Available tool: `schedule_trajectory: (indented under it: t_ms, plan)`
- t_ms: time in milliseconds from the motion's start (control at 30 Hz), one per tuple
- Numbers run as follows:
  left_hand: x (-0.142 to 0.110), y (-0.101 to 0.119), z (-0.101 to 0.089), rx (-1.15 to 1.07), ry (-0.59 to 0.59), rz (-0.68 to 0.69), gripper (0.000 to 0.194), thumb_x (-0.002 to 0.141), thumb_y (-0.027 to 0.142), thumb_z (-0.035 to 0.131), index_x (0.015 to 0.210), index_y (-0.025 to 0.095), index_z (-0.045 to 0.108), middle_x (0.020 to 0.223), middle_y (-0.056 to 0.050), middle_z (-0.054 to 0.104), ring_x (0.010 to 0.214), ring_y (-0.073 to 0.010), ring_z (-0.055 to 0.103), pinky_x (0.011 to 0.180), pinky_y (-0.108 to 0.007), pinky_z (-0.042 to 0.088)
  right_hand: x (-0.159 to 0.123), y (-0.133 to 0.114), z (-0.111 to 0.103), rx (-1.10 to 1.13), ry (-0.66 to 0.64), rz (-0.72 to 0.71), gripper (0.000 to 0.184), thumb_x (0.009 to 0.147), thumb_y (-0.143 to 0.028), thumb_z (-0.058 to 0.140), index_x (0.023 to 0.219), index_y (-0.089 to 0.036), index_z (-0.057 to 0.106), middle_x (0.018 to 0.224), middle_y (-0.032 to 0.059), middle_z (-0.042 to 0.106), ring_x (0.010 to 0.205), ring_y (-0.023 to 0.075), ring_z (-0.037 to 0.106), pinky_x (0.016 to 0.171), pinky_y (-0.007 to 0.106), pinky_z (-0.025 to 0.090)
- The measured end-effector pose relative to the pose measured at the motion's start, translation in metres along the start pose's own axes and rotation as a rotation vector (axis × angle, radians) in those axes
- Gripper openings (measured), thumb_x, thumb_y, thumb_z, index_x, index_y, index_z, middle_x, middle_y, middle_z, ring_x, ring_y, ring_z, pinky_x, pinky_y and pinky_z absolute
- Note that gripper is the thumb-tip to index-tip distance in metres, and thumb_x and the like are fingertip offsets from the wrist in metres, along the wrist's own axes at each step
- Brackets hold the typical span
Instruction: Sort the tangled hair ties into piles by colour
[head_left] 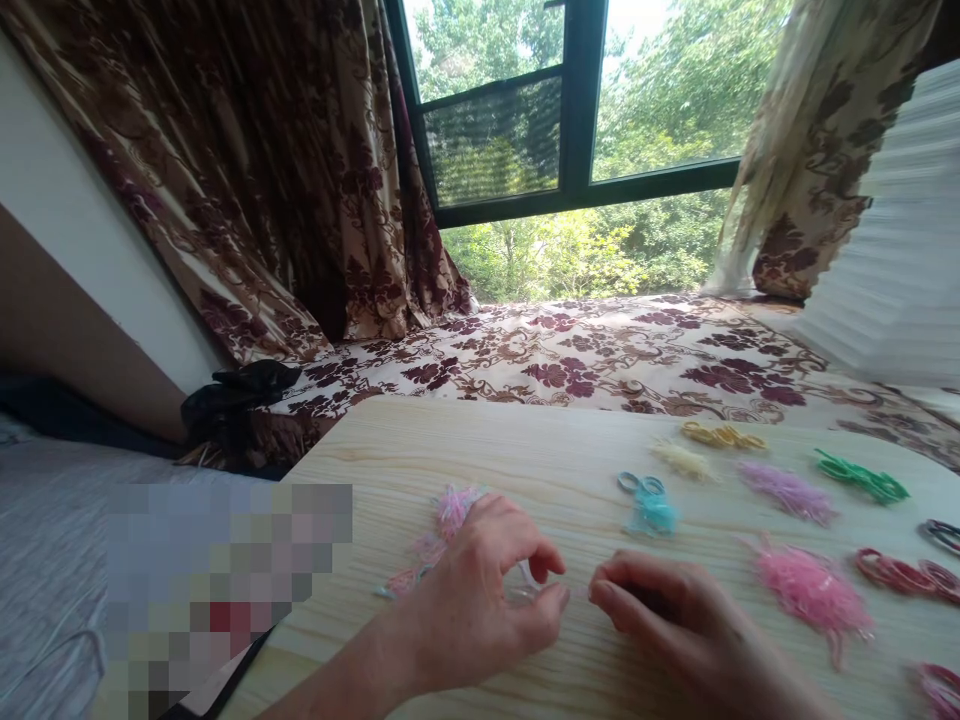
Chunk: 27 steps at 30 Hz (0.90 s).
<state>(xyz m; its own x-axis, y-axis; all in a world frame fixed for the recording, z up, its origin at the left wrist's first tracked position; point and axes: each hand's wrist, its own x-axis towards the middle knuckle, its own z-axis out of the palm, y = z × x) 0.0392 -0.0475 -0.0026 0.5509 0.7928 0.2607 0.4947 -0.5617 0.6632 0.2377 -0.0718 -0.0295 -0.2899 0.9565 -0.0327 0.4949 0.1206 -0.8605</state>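
Note:
My left hand [487, 590] is just above the wooden tabletop, with its thumb and index fingertips apart. In the gap a whitish, see-through thing [528, 580] shows; I cannot tell whether it touches the hand. To the right, my right hand [675, 620] has thumb and index pressed together, and anything pinched there is too small to make out. Partly behind the left hand lie a pink-lilac bunch of thin bands [454, 508] and a mixed-colour heap of bands [405, 580]. Beyond the right hand is a turquoise pile of bands [654, 512], with blue rings [641, 484] beside it.
Sorted along the right of the table [360, 455] are pink bands [814, 588], lilac bands [786, 492], cream bands [684, 459], yellow rings [723, 436], green bands [862, 475] and red rings [904, 573]. A floral-covered sill [555, 350] lies behind, below a window.

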Motion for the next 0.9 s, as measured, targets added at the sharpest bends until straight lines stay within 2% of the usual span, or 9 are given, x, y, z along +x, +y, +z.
schedule_trajectory:
  t_ms: [167, 333, 567, 700, 800, 900]
  plan:
    - [-0.002, -0.004, 0.005, 0.03, -0.035, 0.047, 0.008, 0.078, 0.014, 0.06, 0.072, 0.019, 0.058, 0.074, 0.003, 0.061, 0.084, -0.0124, 0.056, 0.107, -0.035, 0.028, 0.0, -0.001, 0.0, -0.003, -0.009, 0.002, 0.035, 0.087, -0.043, 0.046, 0.067, -0.019, 0.061, 0.061, -0.0019, 0.051, 0.06, 0.0129, 0.046, 0.055, 0.022, 0.037]
    - [-0.002, -0.003, 0.005, 0.013, -0.061, 0.01, 0.014, 0.081, 0.013, 0.055, 0.068, 0.019, 0.056, 0.074, 0.003, 0.06, 0.084, -0.0127, 0.057, 0.111, -0.037, 0.022, -0.001, -0.004, 0.0, -0.019, 0.007, -0.012, 0.036, 0.088, -0.043, 0.046, 0.065, -0.019, 0.06, 0.061, -0.0015, 0.052, 0.059, 0.0129, 0.046, 0.054, 0.023, 0.037]
    - [0.001, -0.001, -0.001, -0.01, -0.052, -0.039, 0.014, 0.084, 0.016, 0.053, 0.071, 0.019, 0.057, 0.075, 0.002, 0.061, 0.084, -0.0132, 0.057, 0.111, -0.036, 0.023, -0.001, -0.001, -0.001, 0.018, 0.067, -0.024, 0.033, 0.086, -0.042, 0.051, 0.064, -0.02, 0.063, 0.057, -0.002, 0.054, 0.055, 0.0125, 0.048, 0.051, 0.021, 0.039]
    - [0.0, -0.001, 0.0, -0.037, -0.063, -0.051, 0.014, 0.084, 0.016, 0.053, 0.071, 0.019, 0.058, 0.076, 0.001, 0.062, 0.084, -0.0127, 0.058, 0.111, -0.036, 0.022, 0.0, 0.008, 0.004, 0.088, 0.145, -0.03, 0.027, 0.084, -0.042, 0.055, 0.086, -0.021, 0.071, 0.065, 0.0001, 0.062, 0.058, 0.0142, 0.054, 0.052, 0.022, 0.043]
    - [0.0, -0.001, 0.003, -0.066, -0.072, -0.048, 0.013, 0.082, 0.016, 0.054, 0.07, 0.018, 0.058, 0.075, 0.001, 0.062, 0.085, -0.0132, 0.058, 0.11, -0.035, 0.024, 0.0, 0.01, 0.008, 0.13, 0.179, -0.037, 0.029, 0.082, -0.041, 0.058, 0.099, -0.022, 0.071, 0.069, -0.0005, 0.062, 0.054, 0.0125, 0.051, 0.049, 0.022, 0.042]
    - [0.0, 0.0, 0.005, -0.081, -0.087, -0.044, 0.014, 0.083, 0.015, 0.053, 0.07, 0.018, 0.058, 0.074, 0.0, 0.062, 0.083, -0.0134, 0.057, 0.106, -0.034, 0.029, 0.0, 0.006, 0.01, 0.107, 0.172, -0.075, 0.024, 0.082, -0.039, 0.057, 0.088, -0.022, 0.072, 0.066, -0.0016, 0.058, 0.053, 0.0109, 0.047, 0.049, 0.022, 0.04]
